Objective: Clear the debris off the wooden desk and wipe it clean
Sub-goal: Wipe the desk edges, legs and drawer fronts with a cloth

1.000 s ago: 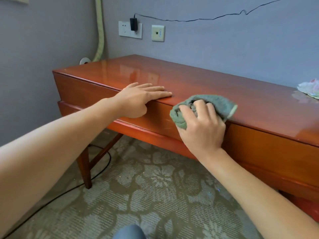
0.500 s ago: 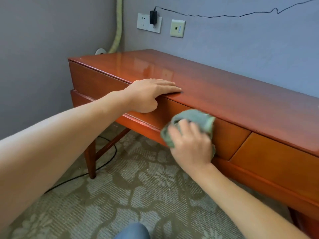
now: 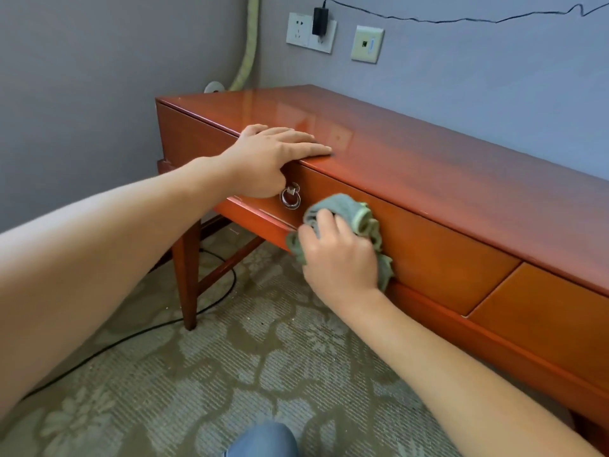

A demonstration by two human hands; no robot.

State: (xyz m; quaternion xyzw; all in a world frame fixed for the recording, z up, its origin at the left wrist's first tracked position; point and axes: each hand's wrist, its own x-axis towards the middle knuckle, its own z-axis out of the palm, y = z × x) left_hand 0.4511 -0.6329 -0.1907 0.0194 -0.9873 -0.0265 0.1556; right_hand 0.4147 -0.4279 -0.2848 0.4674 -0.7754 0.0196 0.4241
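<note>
— Green cloth first: where is the crumpled green cleaning cloth (image 3: pixel 349 222) now?

— Off the desk top. A second ago the right hand (image 3: pixel 339 258) had it bunched on the front edge of the glossy red-brown wooden desk (image 3: pixel 445 166); now the same hand presses it against the drawer front (image 3: pixel 428 255), below the top and just right of the round metal ring pull (image 3: pixel 290 198).

— How does that hand hold it?

— Fingers curled over the wad, gripping it, palm pushing it flat to the wood.

— And the left hand (image 3: pixel 273 156)?

— It has stayed put: fingers straight and together, lying flat on the top's near edge, the thumb hanging over the front above the ring pull. It holds nothing; I judge it a brace.

— What does the shift mean for the job?

— The stretch of top beyond both hands shines and shows no debris, so I judge the wiping has gone on to the front faces. The far right end of the top is out of view, so I cannot say whether it is clear.

— Any writing or brands?

— None readable. The white wall sockets (image 3: pixel 311 33) above the left hand, with the black plug adapter (image 3: pixel 319 16), and the cream data plate (image 3: pixel 367 44) carry marks too small to make out.
</note>
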